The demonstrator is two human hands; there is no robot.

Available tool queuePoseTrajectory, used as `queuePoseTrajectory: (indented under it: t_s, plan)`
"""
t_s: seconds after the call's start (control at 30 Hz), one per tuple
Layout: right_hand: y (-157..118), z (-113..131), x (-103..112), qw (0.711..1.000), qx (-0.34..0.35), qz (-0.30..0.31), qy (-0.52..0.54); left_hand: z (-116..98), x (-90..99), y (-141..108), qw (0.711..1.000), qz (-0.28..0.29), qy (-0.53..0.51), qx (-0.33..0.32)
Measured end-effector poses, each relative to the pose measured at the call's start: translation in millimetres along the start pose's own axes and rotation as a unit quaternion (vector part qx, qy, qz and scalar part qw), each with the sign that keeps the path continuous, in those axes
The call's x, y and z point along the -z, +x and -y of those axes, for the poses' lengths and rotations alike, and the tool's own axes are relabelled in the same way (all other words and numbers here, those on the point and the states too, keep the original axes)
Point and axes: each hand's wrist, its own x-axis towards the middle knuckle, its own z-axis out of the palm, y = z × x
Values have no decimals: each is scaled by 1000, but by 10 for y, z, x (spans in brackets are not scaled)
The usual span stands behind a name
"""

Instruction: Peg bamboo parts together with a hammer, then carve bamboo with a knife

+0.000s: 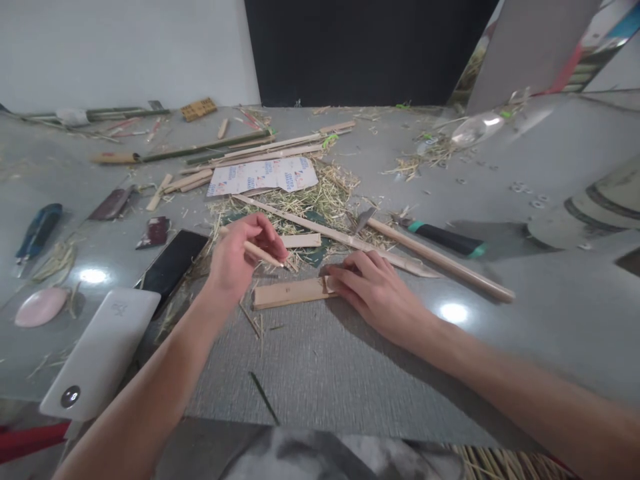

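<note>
My left hand (243, 247) has its fingers curled round a thin light-wood pencil (263, 253), its tip slanting down to the right. Just below that tip, a flat bamboo strip (290, 292) lies crosswise on the grey table. My right hand (367, 283) grips the strip's right end, fingers bent over it; a small pale piece shows by the fingertips, and the end itself is hidden. Behind the hands are a shorter bamboo piece (301, 241) and a long split bamboo strip (330, 232).
A hammer (435, 257) and a black-and-green-handled tool (445, 239) lie at right. Shavings (325, 190) and a printed paper sheet (263, 175) lie behind. At left are a white power bank (103, 353), a dark phone (175, 267) and a blue-handled cutter (39, 233). A cylinder (595, 207) stands far right.
</note>
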Motion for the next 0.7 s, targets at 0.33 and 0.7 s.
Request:
queuePoseTrajectory:
  t_s: [0.33,0.7]
  plan:
    - [10,78,215,994,62,-75,44,-151,-291,-180,946,58,306,-91]
    - [-2,155,275,991,66,-104,49,-197,-388,-252,943,171,283,-33]
